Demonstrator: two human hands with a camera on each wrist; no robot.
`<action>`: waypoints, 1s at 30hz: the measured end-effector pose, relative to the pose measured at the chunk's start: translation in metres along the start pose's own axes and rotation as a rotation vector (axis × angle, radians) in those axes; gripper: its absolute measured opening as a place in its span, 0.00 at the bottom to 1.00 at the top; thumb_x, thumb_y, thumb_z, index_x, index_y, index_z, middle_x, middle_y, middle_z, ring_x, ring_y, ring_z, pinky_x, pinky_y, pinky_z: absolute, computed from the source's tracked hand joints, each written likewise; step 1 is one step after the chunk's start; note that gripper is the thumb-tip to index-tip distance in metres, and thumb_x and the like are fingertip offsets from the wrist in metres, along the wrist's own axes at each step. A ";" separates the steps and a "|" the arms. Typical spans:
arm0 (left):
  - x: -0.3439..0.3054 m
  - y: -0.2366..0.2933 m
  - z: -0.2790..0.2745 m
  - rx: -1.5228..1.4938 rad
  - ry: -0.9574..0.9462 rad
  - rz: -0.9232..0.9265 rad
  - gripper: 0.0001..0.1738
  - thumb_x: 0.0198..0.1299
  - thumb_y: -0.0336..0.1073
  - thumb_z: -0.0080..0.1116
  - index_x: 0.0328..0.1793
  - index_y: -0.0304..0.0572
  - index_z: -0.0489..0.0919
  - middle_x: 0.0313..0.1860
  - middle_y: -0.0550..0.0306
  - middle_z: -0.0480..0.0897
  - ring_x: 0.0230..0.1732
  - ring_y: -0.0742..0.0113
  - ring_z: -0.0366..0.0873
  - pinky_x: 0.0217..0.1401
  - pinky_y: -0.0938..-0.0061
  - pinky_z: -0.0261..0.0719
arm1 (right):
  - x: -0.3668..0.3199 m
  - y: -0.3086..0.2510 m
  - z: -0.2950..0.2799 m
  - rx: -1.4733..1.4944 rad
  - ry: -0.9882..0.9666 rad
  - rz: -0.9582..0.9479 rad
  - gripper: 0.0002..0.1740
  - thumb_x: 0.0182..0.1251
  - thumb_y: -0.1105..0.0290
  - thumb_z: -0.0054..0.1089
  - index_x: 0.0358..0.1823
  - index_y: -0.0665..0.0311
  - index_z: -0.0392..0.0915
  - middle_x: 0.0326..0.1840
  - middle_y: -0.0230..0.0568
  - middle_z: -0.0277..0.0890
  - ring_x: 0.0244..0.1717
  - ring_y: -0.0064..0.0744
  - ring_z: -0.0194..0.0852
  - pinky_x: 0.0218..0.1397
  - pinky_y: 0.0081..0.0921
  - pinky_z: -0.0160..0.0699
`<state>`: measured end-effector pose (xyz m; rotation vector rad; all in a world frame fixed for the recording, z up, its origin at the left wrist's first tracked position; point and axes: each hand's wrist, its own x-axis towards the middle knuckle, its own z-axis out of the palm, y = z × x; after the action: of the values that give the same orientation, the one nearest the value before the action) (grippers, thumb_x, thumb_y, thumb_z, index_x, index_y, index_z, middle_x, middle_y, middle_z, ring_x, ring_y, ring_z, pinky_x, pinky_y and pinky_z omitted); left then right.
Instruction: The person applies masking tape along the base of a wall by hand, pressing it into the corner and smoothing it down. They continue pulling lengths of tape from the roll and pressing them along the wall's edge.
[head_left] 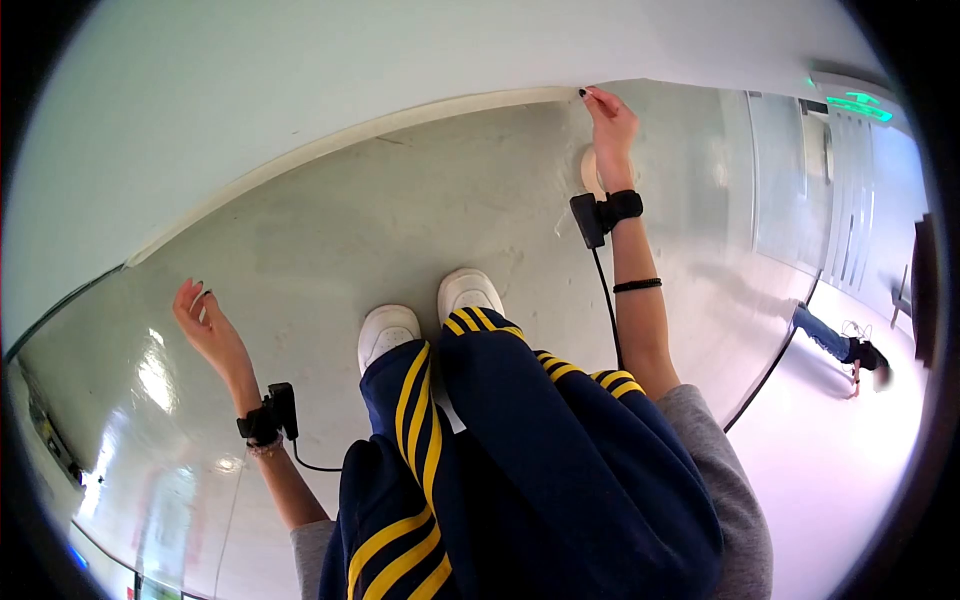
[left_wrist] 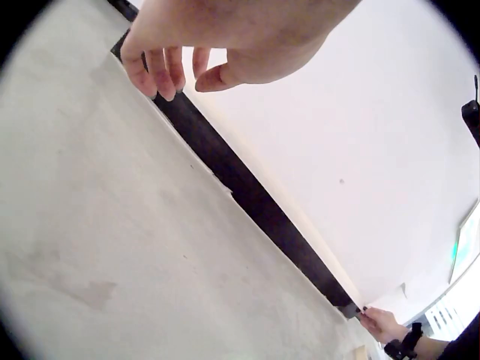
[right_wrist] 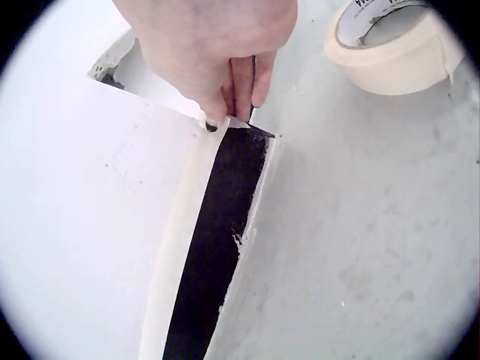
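At the far right end of the wall's foot, my right hand [head_left: 615,125] pinches the end of a cream masking tape strip [right_wrist: 187,202] between thumb and fingers. The strip runs along the top edge of a black baseboard [right_wrist: 217,217]. Beside that hand, on the floor, lies a roll of masking tape [right_wrist: 397,71]. My left hand [head_left: 210,330] holds nothing, its fingers loosely bent. In the left wrist view its fingertips [left_wrist: 166,94] overlap the other end of the baseboard.
A white wall [head_left: 300,80] rises ahead from the grey floor [head_left: 330,230]. White shoes [head_left: 390,330] stand between my hands. Cables run from both wrist cameras. Off to the right are another person [head_left: 825,335] and a green exit sign [head_left: 860,105].
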<state>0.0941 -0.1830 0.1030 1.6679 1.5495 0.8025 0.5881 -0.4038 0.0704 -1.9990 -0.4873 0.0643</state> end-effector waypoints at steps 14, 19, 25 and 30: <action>0.003 -0.010 0.007 0.107 0.021 0.021 0.21 0.60 0.28 0.49 0.62 0.40 0.67 0.55 0.51 0.71 0.54 0.62 0.70 0.53 0.70 0.70 | 0.009 0.021 -0.005 0.037 -0.014 0.028 0.08 0.58 0.74 0.62 0.38 0.67 0.82 0.36 0.35 0.82 0.36 0.20 0.77 0.44 0.18 0.74; 0.031 -0.012 0.013 0.496 0.082 0.167 0.37 0.55 0.28 0.52 0.68 0.19 0.51 0.71 0.30 0.49 0.73 0.41 0.45 0.74 0.59 0.45 | 0.008 0.015 -0.004 -0.053 0.010 0.068 0.09 0.58 0.73 0.62 0.40 0.65 0.82 0.37 0.35 0.81 0.40 0.20 0.75 0.49 0.18 0.72; 0.072 -0.002 0.025 0.634 0.087 0.023 0.41 0.56 0.33 0.45 0.70 0.19 0.40 0.73 0.28 0.40 0.75 0.39 0.33 0.75 0.56 0.37 | 0.007 0.011 -0.006 -0.049 -0.007 0.058 0.10 0.60 0.72 0.61 0.42 0.67 0.81 0.42 0.35 0.81 0.42 0.20 0.74 0.49 0.17 0.70; 0.086 -0.008 0.027 0.685 0.074 -0.094 0.43 0.56 0.34 0.43 0.70 0.20 0.36 0.73 0.28 0.38 0.74 0.35 0.30 0.73 0.48 0.35 | 0.007 0.017 -0.007 0.001 -0.011 0.065 0.10 0.61 0.72 0.60 0.44 0.66 0.81 0.42 0.33 0.80 0.42 0.20 0.73 0.49 0.16 0.68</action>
<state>0.1201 -0.0994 0.0793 2.0208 2.0889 0.2867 0.6015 -0.4135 0.0598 -2.0146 -0.4290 0.1156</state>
